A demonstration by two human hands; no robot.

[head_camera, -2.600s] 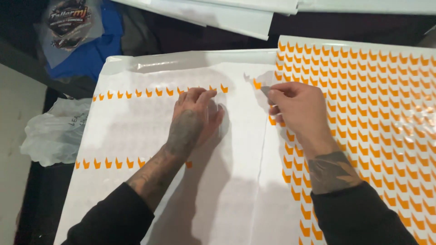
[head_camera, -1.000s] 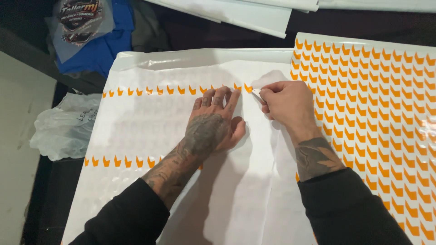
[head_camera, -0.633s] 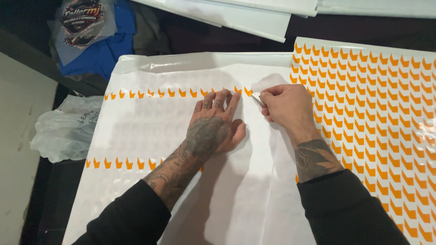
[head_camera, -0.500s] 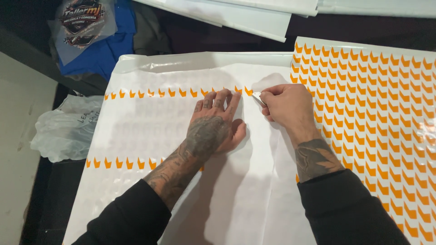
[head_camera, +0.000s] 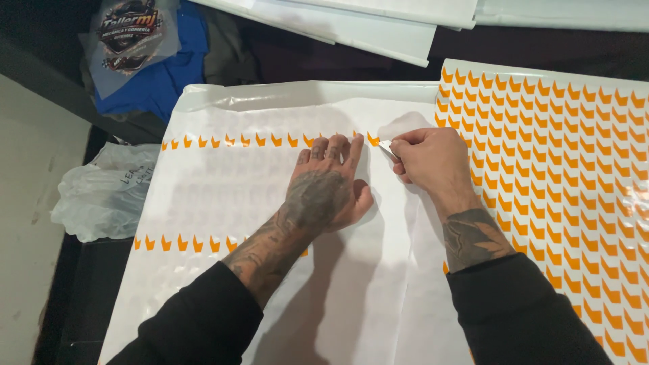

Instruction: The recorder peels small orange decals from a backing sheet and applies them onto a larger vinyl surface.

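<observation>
Dark tabletop, glossy white sheet (head_camera: 270, 223) — orange chevron rows, left hand (head_camera: 323, 189) flat, right hand (head_camera: 433, 162) pinching a small tool (head_camera: 387, 149).

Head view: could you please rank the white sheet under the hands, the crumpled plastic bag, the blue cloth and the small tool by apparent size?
1. White sheet, by far the largest.
2. Crumpled plastic bag and blue cloth: look alike, and the cloth is partly covered, so unranked.
3. Small tool pinched in the right hand, smallest.

Two hands, left hand (head_camera: 324, 192) and right hand (head_camera: 429, 162), two sticker sheets, one plastic bag (head_camera: 108, 192), one blue garment (head_camera: 159, 74).
</observation>
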